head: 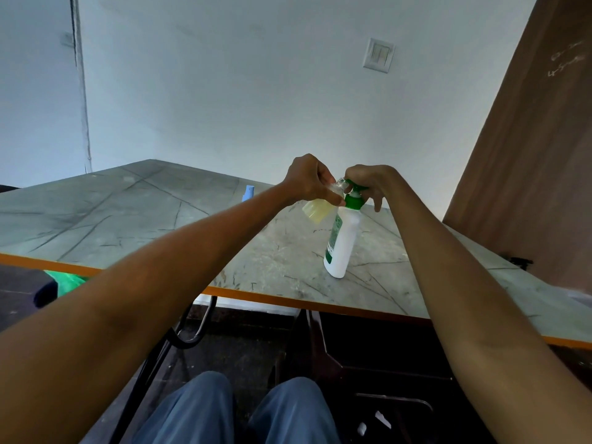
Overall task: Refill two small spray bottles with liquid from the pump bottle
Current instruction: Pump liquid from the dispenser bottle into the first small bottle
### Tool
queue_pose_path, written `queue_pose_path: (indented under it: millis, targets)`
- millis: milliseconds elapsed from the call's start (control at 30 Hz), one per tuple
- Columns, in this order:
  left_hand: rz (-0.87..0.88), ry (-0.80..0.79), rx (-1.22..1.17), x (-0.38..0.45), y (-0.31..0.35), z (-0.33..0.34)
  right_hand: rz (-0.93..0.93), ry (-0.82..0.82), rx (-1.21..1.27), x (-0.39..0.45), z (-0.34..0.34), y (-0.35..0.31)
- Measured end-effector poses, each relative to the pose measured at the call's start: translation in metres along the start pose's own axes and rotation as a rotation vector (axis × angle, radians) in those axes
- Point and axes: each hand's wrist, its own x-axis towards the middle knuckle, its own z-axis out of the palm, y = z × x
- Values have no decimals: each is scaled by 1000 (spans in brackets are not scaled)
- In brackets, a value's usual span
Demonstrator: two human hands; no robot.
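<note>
- Nearest the camera, two knees in blue trousers (237,411) are seen at the bottom edge, with dark floor between and around them.
- Both bare forearms are stretched forward over the near, orange-trimmed edge of a grey marbled table (134,213).
- A white pump bottle (344,241) is stood on the table near its front edge, leaning slightly; a green collar and pump head are fitted at its top and a green label is seen on its left side.
- The pump head is covered from above by the right hand (368,182); its thumb and forefinger are curled down onto the green top, while the remaining fingers are hung loosely beside the bottle's far side.
- A small clear spray bottle (322,206), holding pale yellow liquid and with its cap off, is gripped round its upper body by the left hand (309,181), fingers curled tight about it.
- This small bottle is held tilted in the air, its open neck brought up against the green pump spout; its base is pointed down and left, clear of the table.
- A small blue object (248,192) is left on the table further back, to the left of the hands; what it is cannot be told.
- A green and dark item (61,286) is seen below the table's left edge.
- A wall switch plate (379,55) is mounted on the white wall behind.
</note>
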Motion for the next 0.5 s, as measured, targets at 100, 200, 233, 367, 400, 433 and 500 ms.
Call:
queue_pose_path:
  millis: [100, 200, 233, 367, 400, 433, 500]
  targets:
    - [0, -3, -4, -1, -2, 1, 24, -32, 19, 7, 1, 4]
    - [-10, -23, 2, -2, -5, 4, 51, -32, 5, 7, 6, 7]
    - [-10, -23, 5, -2, -6, 5, 45, -18, -3, 5, 7, 5]
    - [-9, -12, -12, -1, -6, 3, 14, 11, -41, -2, 4, -1]
    - [-7, -11, -16, -1, -4, 1, 4, 11, -45, -2, 3, -2]
    - [-2, -13, -11, -1, -2, 1, -1, 16, -47, -3, 2, -2]
    - [4, -13, 8, 0, 0, 0, 0, 18, -39, -4, 0, -2]
